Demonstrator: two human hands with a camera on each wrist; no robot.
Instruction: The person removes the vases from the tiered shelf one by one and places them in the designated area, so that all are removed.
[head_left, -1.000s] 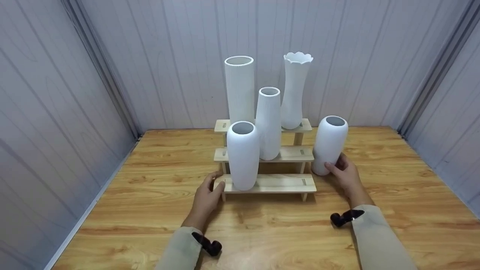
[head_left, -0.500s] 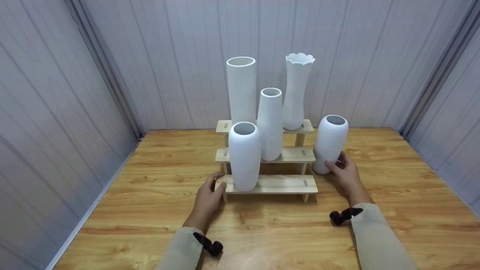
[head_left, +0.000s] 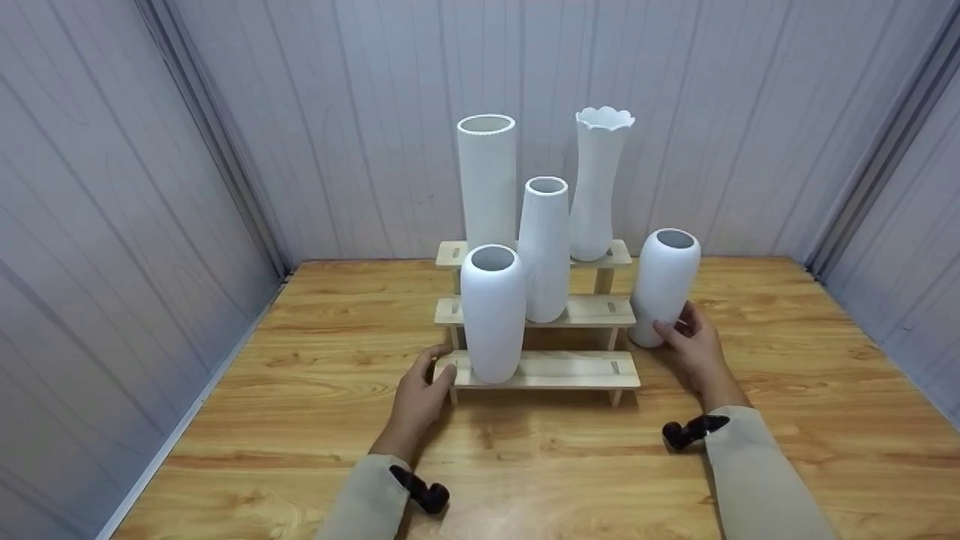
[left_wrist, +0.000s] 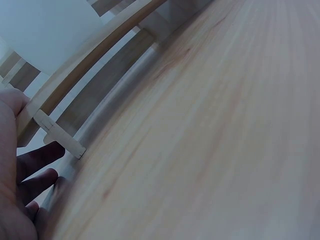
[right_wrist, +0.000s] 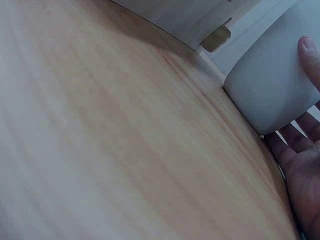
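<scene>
A three-tier wooden stand carries white vases. The left hand grips the left end of its lowest tier; in the left wrist view the thumb of that hand lies on the board, with fingers beside the stand's leg. A rounded white vase stands on the left of that tier. To the right of the stand, the right hand holds another rounded white vase low on its body. The right wrist view shows this vase's base at the table, thumb and fingers of the hand around it.
A tapered vase is on the middle tier. On the top tier are a tall cylindrical vase at left and a scalloped-rim vase at right. The wooden table meets panelled walls at the back and sides.
The head view has shifted slightly, so the stand and vases appear a little further right. Both hands keep their holds, with no clear movement of the vases against the stand.
</scene>
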